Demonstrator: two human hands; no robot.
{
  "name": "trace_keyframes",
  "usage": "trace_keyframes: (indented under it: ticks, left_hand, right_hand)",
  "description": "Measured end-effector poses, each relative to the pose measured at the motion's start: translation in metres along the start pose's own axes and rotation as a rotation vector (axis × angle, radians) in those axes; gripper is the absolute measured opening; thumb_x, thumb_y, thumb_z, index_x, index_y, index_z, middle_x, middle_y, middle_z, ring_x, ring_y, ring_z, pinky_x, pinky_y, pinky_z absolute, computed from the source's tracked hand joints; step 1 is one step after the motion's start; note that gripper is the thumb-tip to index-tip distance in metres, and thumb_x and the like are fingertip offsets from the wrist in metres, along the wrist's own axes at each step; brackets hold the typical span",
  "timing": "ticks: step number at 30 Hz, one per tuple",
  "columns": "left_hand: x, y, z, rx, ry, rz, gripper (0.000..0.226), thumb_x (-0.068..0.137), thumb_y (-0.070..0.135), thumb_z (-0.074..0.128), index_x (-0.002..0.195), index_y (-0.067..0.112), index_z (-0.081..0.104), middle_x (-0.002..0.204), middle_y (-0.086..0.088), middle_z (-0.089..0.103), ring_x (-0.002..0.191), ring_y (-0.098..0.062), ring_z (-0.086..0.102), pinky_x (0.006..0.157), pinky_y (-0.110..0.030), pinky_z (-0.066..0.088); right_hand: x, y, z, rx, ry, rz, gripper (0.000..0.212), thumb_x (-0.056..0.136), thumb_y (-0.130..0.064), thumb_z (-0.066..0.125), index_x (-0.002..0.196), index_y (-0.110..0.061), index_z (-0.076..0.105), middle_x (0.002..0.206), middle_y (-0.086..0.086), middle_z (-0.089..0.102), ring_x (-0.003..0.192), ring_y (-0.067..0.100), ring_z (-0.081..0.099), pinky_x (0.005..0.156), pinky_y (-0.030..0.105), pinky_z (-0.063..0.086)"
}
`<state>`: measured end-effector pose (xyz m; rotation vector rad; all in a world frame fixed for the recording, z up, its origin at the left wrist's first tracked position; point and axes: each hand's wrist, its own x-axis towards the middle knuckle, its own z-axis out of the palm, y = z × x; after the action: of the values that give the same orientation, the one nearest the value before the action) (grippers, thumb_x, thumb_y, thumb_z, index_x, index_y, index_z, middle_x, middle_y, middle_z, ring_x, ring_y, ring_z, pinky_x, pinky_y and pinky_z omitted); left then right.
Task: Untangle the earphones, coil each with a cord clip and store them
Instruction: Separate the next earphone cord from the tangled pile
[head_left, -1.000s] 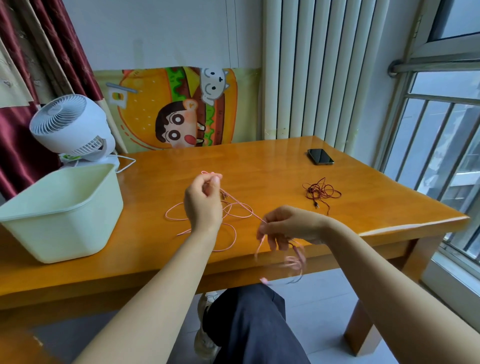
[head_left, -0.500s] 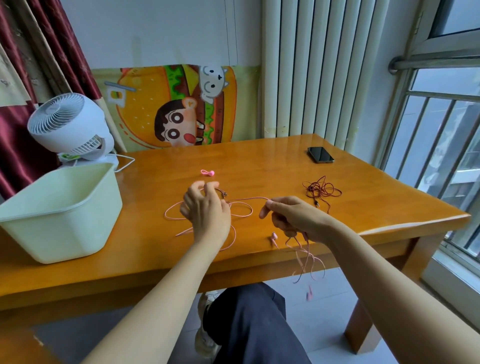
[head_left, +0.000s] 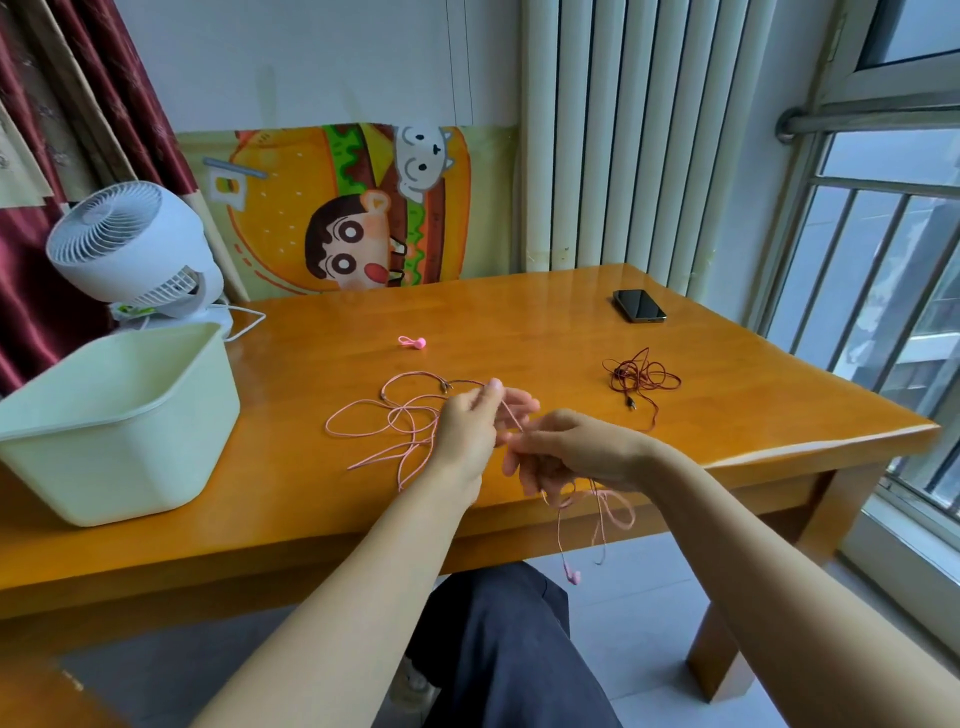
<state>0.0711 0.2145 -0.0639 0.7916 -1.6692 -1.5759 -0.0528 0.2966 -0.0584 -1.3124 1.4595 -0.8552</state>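
Pink earphones (head_left: 387, 423) lie in loose loops on the wooden table (head_left: 519, 343). My left hand (head_left: 470, 434) pinches the pink cord between thumb and fingers. My right hand (head_left: 566, 452) grips the same cord close beside it; more of the cord hangs from this hand over the table's front edge, an earbud (head_left: 573, 576) dangling below. A dark red earphone bundle (head_left: 641, 379) lies to the right. A pink cord clip (head_left: 413, 342) sits further back on the table.
A pale green bin (head_left: 111, 415) stands at the left with a white fan (head_left: 135, 254) behind it. A black phone (head_left: 639, 305) lies at the back right. A window with bars is at the right; my dark-trousered leg is under the table.
My hands have come together over the pink cord. The left hand moved right, the right hand moved left toward it, and the hanging earbud end now dangles lower below the edge.
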Motion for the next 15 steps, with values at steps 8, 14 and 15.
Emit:
trace_keyframes:
  ticks: [8,14,15]
  left_hand:
    - [-0.001,0.016,-0.008,-0.133,0.286,0.040,0.039,0.108,0.026,0.030,0.093,0.010,0.062,0.071,0.001,0.074,0.051,-0.010,0.064,0.050,-0.019,0.052]
    - [-0.002,0.013,0.000,-0.133,0.096,0.070,0.038,0.107,0.028,0.030,0.101,0.012,0.064,0.089,-0.003,0.077,0.083,-0.020,0.074,0.079,-0.034,0.054]
    - [-0.001,0.014,0.001,-0.168,0.080,0.060,0.038,0.107,0.028,0.031,0.102,0.011,0.064,0.091,-0.004,0.077,0.086,-0.020,0.074,0.082,-0.035,0.054]
  right_hand:
    - [-0.014,0.015,-0.010,-0.346,-0.337,0.330,0.036,0.096,-0.022,0.060,0.131,-0.019,0.051,0.129,0.010,0.060,0.105,0.017,0.062,0.088,0.030,0.053]
    - [-0.006,0.012,0.001,0.022,-0.038,-0.127,0.037,0.096,-0.039,0.053,0.119,-0.011,0.062,0.113,0.008,0.068,0.108,0.018,0.062,0.097,0.032,0.048]
    - [-0.004,0.012,0.004,0.027,-0.050,-0.158,0.034,0.098,-0.035,0.052,0.114,-0.007,0.063,0.101,0.010,0.068,0.098,0.020,0.063,0.094,0.032,0.049]
